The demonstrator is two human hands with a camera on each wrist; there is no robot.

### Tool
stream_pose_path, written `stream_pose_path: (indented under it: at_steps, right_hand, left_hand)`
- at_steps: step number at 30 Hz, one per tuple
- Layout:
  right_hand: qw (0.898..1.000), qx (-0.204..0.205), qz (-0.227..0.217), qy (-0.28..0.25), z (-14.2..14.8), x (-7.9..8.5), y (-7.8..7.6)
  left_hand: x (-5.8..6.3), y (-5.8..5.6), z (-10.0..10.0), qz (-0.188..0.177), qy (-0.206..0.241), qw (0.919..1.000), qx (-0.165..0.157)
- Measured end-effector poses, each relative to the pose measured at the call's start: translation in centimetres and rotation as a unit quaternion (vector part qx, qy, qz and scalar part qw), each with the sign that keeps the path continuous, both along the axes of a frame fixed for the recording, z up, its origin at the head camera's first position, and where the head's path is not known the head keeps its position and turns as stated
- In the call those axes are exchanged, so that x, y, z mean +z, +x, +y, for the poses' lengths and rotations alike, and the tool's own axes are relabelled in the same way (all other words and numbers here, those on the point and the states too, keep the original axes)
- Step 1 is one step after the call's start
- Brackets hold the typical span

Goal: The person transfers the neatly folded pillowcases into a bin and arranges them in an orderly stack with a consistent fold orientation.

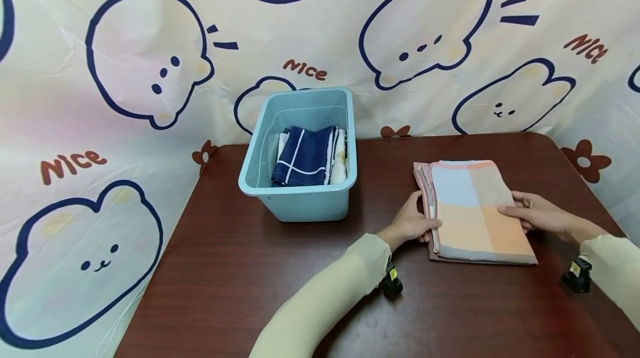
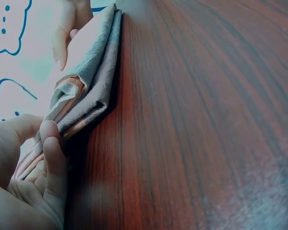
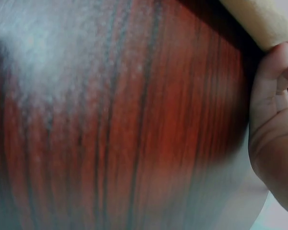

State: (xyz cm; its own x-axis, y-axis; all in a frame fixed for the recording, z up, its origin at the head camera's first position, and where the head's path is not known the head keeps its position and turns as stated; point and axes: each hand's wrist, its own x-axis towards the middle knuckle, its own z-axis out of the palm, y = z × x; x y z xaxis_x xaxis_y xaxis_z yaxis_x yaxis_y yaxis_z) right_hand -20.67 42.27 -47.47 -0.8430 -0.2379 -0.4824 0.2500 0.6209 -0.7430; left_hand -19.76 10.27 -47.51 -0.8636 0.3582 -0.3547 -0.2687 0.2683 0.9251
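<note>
A folded checked cloth (image 1: 470, 208) in pale blue, peach and beige lies at the right of the table. My left hand (image 1: 412, 222) pinches its left edge, thumb on top and fingers below. On the opposite edge, my right hand (image 1: 540, 213) grips the cloth with the thumb over it. Several stacked layers of the cloth (image 2: 93, 72) show in the left wrist view, slightly raised at the near side, with the left fingers (image 2: 55, 163) curled beneath. The right wrist view catches a corner of the cloth (image 3: 259, 19) by the right fingers.
A light blue plastic bin (image 1: 310, 202) stands at the back left of the brown table (image 1: 225, 280). Inside it are a navy cloth (image 1: 307, 155) with white lines and a pale patterned cloth (image 1: 340, 160). A printed curtain (image 1: 300, 30) hangs behind the table.
</note>
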Motion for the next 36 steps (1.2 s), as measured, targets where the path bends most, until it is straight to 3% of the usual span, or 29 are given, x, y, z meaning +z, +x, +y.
stream_pose_path:
  at_steps: [19,26,36]
  right_hand:
    - [0.999,-0.031,-0.005,-0.021,-0.4,-0.7,0.3]
    - [0.999,-0.034,0.011,-0.023,-1.1,-0.5,0.8]
    - [0.999,-0.014,0.035,-0.011,-1.8,0.1,1.2]
  left_hand:
    - [0.0,0.2,-0.1,-0.010,-0.001,1.0000,-0.001]
    - [0.2,0.0,-0.6,-0.022,0.004,0.9997,-0.010]
    - [0.3,0.5,-1.0,0.009,-0.014,0.9991,-0.039]
